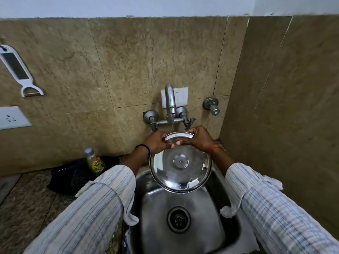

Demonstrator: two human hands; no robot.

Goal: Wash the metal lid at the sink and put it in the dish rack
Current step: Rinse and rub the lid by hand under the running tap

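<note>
Both hands (157, 142) (199, 139) grip small lid's (178, 137) rim.

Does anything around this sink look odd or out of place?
Little stands out. A crumpled black bag lies on the counter behind the dish soap bottle, which looks untidy. A second, larger lid sits tilted against the sink edge. Both hands, left hand and right hand, hold the small metal lid under the tap.

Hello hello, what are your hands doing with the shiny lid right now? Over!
Left hand and right hand both gripping small metal lid under the tap. Bigger lid below, over the sink. No dish rack in view.
</note>
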